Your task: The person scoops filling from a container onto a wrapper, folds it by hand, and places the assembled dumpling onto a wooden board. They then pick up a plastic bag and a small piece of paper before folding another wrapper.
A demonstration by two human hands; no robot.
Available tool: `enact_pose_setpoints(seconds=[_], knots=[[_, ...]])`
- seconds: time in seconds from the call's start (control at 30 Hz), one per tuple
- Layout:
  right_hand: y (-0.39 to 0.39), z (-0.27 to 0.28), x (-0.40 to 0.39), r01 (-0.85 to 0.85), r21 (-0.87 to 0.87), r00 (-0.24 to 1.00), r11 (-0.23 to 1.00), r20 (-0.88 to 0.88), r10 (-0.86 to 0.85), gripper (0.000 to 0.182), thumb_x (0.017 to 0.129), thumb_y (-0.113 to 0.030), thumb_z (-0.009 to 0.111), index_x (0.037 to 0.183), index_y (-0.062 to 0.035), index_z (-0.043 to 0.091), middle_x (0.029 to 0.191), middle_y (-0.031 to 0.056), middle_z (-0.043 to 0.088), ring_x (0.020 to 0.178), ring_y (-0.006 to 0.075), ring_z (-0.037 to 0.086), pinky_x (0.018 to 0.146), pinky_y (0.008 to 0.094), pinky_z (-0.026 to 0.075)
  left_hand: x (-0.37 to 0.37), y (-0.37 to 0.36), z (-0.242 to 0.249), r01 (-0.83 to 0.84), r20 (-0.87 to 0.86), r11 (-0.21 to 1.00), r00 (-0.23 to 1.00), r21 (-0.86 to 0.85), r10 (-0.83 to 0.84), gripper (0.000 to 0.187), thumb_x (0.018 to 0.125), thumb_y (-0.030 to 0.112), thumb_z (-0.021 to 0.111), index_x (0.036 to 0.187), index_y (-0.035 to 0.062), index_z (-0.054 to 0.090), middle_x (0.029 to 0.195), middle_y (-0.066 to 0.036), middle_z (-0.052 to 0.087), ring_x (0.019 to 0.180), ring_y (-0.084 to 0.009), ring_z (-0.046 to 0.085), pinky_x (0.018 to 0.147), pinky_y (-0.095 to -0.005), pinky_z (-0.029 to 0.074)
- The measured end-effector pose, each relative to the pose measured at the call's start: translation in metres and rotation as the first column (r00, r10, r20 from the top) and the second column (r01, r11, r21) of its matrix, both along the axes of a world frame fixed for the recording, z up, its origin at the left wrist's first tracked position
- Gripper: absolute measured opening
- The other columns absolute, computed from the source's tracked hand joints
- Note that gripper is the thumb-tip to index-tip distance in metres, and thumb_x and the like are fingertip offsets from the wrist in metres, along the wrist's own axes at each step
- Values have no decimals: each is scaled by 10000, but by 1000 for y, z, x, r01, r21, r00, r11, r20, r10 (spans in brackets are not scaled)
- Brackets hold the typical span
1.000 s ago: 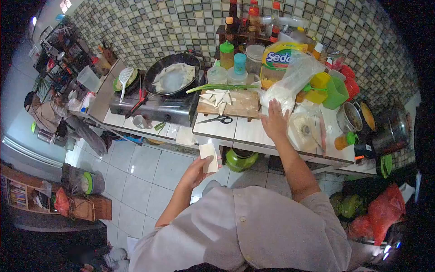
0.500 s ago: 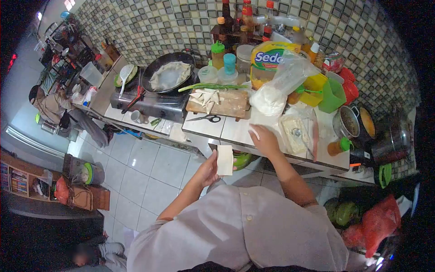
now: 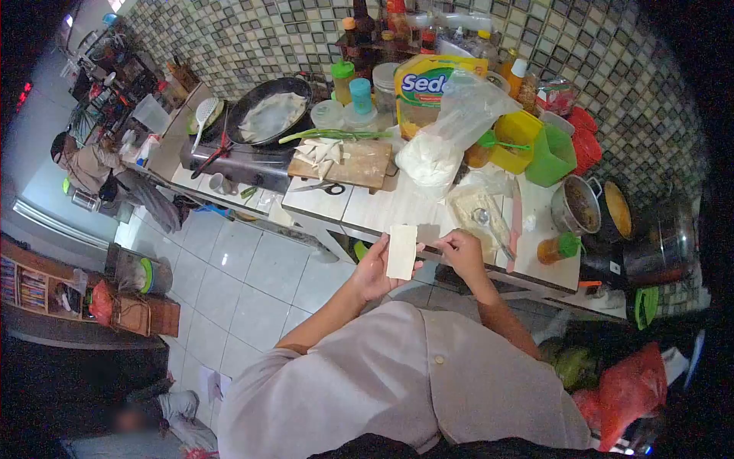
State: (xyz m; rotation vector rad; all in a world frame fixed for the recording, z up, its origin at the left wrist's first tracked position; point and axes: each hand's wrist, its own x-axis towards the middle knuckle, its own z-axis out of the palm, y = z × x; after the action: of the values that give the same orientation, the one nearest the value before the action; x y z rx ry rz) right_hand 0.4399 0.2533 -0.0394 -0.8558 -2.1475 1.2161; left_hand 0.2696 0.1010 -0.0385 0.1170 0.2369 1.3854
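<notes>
A pale rectangular pastry wrapper strip (image 3: 401,251) lies upright across the fingers of my left hand (image 3: 372,274), thumb along its edge, in front of the counter. My right hand (image 3: 464,256) is just to the right, its fingers curled into a pinch; whatever may be between them is too small to make out. Beyond that hand, a clear tray (image 3: 460,216) contains a pale filling, with a metal spoon (image 3: 483,217) resting in it. Several folded pastry triangles (image 3: 319,155) are on a wooden board (image 3: 359,167), with black-handled scissors (image 3: 330,187) in front.
A wok (image 3: 271,107) on the stove holds a pale sheet in liquid. A bag of white powder (image 3: 428,161), a knife (image 3: 517,222) and a green-lidded jar (image 3: 554,249) occupy the counter. Another person (image 3: 92,164) stands at the far left; someone else (image 3: 180,413) is lower left.
My right hand has drawn back from the countertop toward the wrapper, its fingers now curled together. My left hand has risen slightly with the wrapper. The camera view has shifted.
</notes>
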Motion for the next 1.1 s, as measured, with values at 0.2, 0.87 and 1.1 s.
enact_pose_setpoints(seconds=[0.2, 0.87, 1.1], knots=[[-1, 10, -4, -22, -158, 999, 987, -44, 15, 225, 876, -181, 608, 767, 13, 574, 594, 70, 574, 506, 154, 576, 500, 288, 448, 17, 0, 8, -96, -58, 986, 994, -136, 89, 543, 967, 477, 310, 1354, 106, 391, 1297, -94, 510, 1020, -313, 596, 897, -418, 490], [41, 21, -58, -366, -553, 921, 748, -100, 376, 216, 905, -238, 564, 1040, -71, 532, 836, 16, 553, 676, 99, 552, 571, 250, 427, -8, 24, 19, -323, -211, 937, 933, -137, 291, 443, 944, 281, 477, 1358, 164, 371, 1262, -83, 516, 1067, -283, 571, 846, -405, 516], [37, 22, -74, -405, -486, 906, 775, -101, 410, 290, 848, -130, 644, 1097, -1, 572, 952, 86, 614, 756, 126, 610, 661, 253, 488, -16, 27, 25, -283, -337, 944, 917, -171, 214, 559, 906, 240, 552, 1407, 240, 304, 1253, -66, 503, 1036, -232, 583, 816, -388, 530]])
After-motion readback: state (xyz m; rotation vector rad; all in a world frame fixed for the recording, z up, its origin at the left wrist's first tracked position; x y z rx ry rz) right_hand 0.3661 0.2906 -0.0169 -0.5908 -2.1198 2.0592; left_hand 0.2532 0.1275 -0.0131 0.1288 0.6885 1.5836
